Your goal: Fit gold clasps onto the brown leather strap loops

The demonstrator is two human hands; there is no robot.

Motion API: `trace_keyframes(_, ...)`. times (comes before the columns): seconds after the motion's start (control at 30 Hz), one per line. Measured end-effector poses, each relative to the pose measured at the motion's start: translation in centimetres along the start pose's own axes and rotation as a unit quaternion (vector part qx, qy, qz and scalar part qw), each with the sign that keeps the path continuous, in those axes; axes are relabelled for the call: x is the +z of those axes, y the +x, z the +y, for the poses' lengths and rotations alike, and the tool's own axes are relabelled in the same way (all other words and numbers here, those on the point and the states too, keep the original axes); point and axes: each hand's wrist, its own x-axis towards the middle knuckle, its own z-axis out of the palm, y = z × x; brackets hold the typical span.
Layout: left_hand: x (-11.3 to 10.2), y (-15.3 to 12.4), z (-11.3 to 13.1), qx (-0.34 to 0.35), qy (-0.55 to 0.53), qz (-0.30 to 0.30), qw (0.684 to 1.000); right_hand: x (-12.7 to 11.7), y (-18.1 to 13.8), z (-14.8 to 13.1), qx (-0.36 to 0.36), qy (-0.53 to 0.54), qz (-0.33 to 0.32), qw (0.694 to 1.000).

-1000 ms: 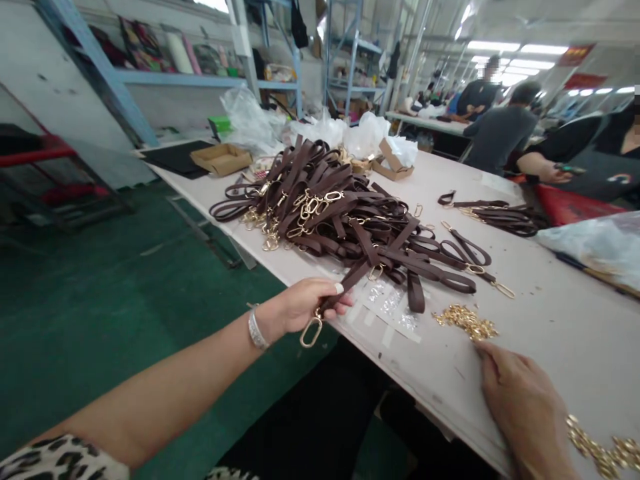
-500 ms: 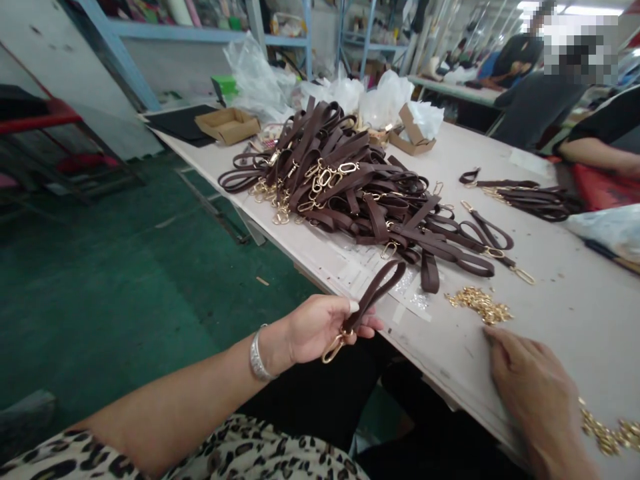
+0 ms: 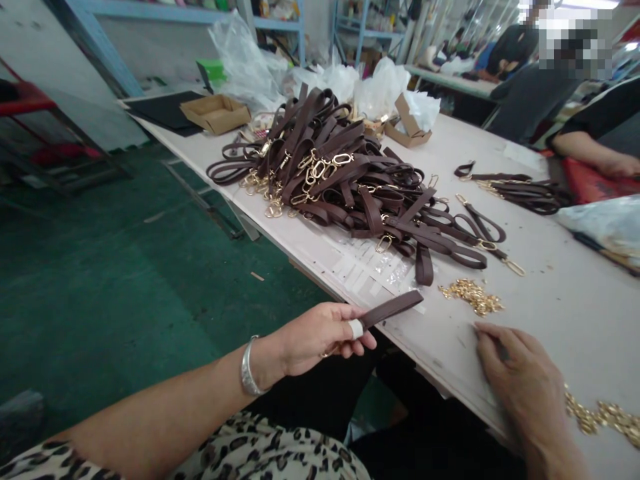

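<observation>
My left hand [image 3: 327, 337], with tape on the thumb, is closed around a dark brown wrist strap [image 3: 395, 311]. The strap's loop points right past the table's front edge, while its gold clasp is mostly hidden by my fingers. Low over the table is my right hand [image 3: 523, 373], its fingers curled and thumb and forefinger together. Whatever sits in that pinch is too small or hidden to name. Just beyond its fingertips lies a small heap of gold metal fittings [image 3: 473, 296]. More gold fittings [image 3: 600, 417] lie to the right of the wrist.
A large pile of brown straps [image 3: 345, 173] with gold clasps covers the table's middle. Behind it are cardboard boxes [image 3: 215, 115] and plastic bags [image 3: 383, 90]. A smaller strap bundle [image 3: 530, 190] lies to the right, near another person's arm [image 3: 585, 150].
In my left hand the strap has turned from slanting upward to lying flatter, and its clasp has gone behind my fingers. My right hand's fingers have curled in more. The view has shifted slightly.
</observation>
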Motion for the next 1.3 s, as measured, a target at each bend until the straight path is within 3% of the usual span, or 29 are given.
trace_keyframes(0.33, 0.3, -0.2, -0.8, 0.013, 0.049, 0.04, 0.998, 0.3, 0.4, 0.1, 0.085, -0.021, -0.077, 0.993)
trace_keyframes(0.53, 0.7, 0.0, -1.2, 0.047, 0.016, 0.064, 0.997, 0.0, -0.7, -0.9, 0.102, 0.002, -0.029, 0.994)
trace_keyframes(0.7, 1.3, 0.2, -1.2, 0.062, 0.055, 0.047, 0.995, -0.1, -0.8, -1.1, 0.059, 0.016, -0.023, 0.998)
trace_keyframes(0.87, 1.1, 0.1, -1.1, 0.075, 0.016, 0.032, 0.997, -1.0, -1.6, -0.4, 0.116, 0.057, 0.027, 0.991)
trace_keyframes(0.97, 0.9, 0.1, -1.3, 0.058, 0.009, 0.046, 0.997, -1.4, -2.4, -0.5, 0.077, 0.053, 0.04, 0.995)
trace_keyframes(1.1, 1.2, 0.3, -1.4, 0.054, 0.025, 0.048, 0.997, -0.9, -2.6, -1.4, -0.016, 0.022, -0.012, 1.0)
trace_keyframes(1.3, 2.7, 0.7, -1.1, 0.068, 0.037, 0.049, 0.996, 0.2, -2.0, -1.6, -0.007, -0.018, 0.028, 0.999)
